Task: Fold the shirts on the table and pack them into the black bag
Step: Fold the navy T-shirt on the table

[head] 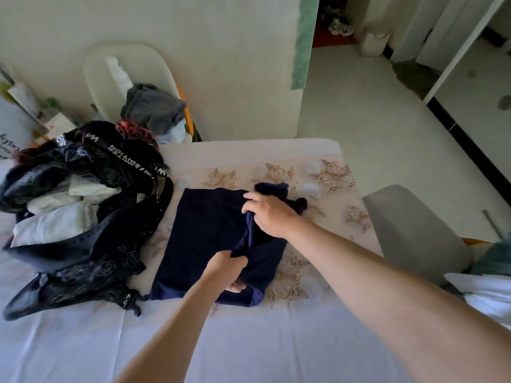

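Navy shirt lies flat on the table, just right of the black bag. On the side away from the bag, right hand and left hand each pinch a raised fold, fingers curled. It is best carried bagward level, then smoothed.

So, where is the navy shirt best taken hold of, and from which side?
Grip its loose right edge, coming from the right: that edge is lifted and bunched, while the rest of the navy shirt lies flat. Left hand and right hand pinch it there.
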`<state>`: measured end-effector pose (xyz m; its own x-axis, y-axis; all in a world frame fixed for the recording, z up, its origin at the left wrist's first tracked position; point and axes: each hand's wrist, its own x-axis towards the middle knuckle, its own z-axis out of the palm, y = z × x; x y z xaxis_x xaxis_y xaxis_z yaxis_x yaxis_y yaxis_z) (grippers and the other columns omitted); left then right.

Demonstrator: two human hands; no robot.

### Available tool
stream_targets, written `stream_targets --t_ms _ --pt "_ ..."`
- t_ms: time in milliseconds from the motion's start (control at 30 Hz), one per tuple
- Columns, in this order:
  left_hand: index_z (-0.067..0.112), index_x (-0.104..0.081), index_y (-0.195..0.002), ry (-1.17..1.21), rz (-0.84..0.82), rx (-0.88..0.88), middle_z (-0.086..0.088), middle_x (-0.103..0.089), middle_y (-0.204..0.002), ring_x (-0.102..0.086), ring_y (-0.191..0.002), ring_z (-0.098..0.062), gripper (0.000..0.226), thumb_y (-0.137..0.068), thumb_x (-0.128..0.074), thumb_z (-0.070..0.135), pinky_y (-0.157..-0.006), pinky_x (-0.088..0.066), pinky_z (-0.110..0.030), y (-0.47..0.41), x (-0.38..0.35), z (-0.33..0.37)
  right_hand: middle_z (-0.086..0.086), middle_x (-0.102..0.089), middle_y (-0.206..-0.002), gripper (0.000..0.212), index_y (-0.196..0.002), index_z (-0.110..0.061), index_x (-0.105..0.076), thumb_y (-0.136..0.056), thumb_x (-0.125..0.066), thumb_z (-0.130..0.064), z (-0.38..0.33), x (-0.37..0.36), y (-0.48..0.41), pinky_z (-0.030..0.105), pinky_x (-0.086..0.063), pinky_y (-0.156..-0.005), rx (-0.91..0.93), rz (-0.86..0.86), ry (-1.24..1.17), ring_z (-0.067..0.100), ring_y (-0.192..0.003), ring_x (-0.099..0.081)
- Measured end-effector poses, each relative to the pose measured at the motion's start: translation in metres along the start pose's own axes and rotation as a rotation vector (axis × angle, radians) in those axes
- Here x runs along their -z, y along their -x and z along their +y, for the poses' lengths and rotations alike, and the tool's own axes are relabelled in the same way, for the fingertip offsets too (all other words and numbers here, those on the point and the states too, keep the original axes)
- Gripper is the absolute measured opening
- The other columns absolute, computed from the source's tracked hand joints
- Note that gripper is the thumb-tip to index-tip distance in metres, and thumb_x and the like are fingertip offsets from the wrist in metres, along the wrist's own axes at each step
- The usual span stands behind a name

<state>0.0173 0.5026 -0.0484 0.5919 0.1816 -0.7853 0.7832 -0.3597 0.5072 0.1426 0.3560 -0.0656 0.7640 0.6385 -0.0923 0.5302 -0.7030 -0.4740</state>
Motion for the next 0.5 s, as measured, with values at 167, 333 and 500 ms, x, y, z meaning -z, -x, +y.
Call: stream_targets --t_ms 167,333,500 --pt "0.006 -0.060 -0.088 -0.365 -0.044 0.135 -0.005 -0.070 -0.072 -0.065 -0.058 -0.023 0.028 -0.075 -0.052 0.029 -0.053 -0.044 -0.025 -0.016 0.032 -0.037 0.008 -0.018 -0.163 0.067 -0.146 -0.024 -0.044 -0.089 -0.048 0.010 -0.018 -0.039 -0.004 0.047 -0.046 -0.098 -0.093 0.084 0.021 0.036 -0.123 -0.049" --pt "0.024 -0.043 -0.121 -0.537 0.389 -0.380 0.003 -0.049 -0.115 -0.049 -0.105 -0.020 0.040 -0.087 -0.058 0.039 -0.076 -0.043 -0.031 -0.029 0.029 -0.040 0.008 -0.051 -0.142 0.056 -0.124 -0.018 -0.064 -0.075 -0.058 0.009 0.009 -0.049 0.036 0.045 -0.035 -0.107 -0.225 0.170 0.253 0.031 -0.132 -0.044" --pt "0.024 -0.043 -0.136 -0.758 0.225 -0.505 0.002 -0.052 -0.130 -0.050 -0.120 -0.021 0.050 -0.094 -0.054 0.047 -0.102 -0.038 -0.034 -0.051 0.009 -0.029 0.012 -0.058 -0.132 0.059 -0.122 -0.022 -0.067 -0.071 -0.067 0.006 0.036 -0.041 0.048 0.047 -0.047 -0.093 -0.369 0.138 0.514 0.035 -0.117 -0.054"
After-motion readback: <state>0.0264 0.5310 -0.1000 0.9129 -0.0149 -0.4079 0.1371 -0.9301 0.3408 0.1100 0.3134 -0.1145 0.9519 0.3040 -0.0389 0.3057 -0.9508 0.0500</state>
